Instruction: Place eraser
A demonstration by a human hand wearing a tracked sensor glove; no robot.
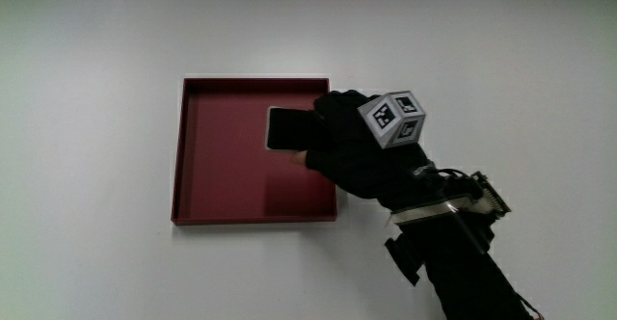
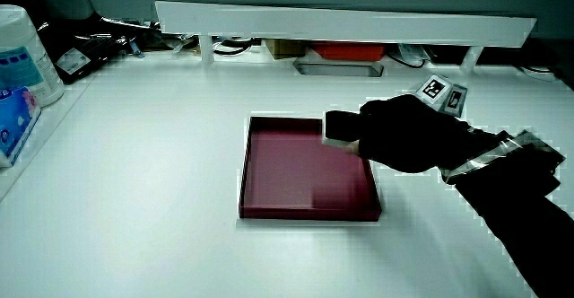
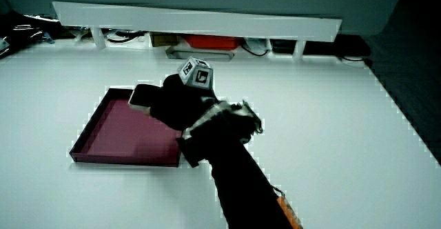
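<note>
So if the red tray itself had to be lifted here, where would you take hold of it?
Probably by the rim of the tray on the edge nearest the person, pinching the low upright wall from above. That stretch is bare, while the hand holding the eraser is over the tray's edge farther from the person.

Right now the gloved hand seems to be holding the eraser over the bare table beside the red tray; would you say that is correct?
Not quite: the hand holds the eraser over the red tray itself, inside its rim, not over the bare table. The main view shows this clearly.
</note>
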